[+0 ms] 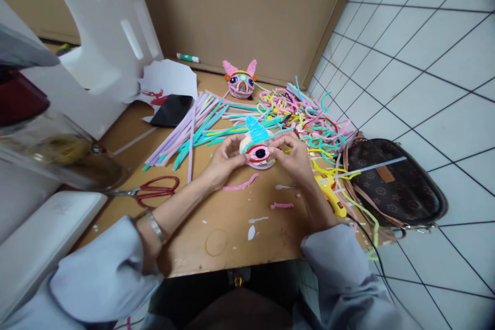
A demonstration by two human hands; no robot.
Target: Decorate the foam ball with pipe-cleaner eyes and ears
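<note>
Between my two hands, just above the table, is a pipe-cleaner animal head (256, 163) with a blue pointed ear (255, 127) and a black eye ringed in pink and red. My left hand (229, 155) grips it from the left, fingers bent round its edge. On the other side, my right hand (291, 152) pinches near the eye's right end with thumb and forefinger. A finished-looking pink head (240, 80) with two ears stands behind. A curved pink pipe-cleaner piece (242, 183) and a short pink piece (282, 205) lie in front of my hands.
Straight pipe cleaners (181, 131) and a tangled heap (297, 113) lie behind my hands. Red-handled scissors (154, 192) and a phone (172, 110) are at left, beside a clear jar (58, 149). A yellow glue gun (330, 194) with a cord and a brown bag (398, 180) are at right.
</note>
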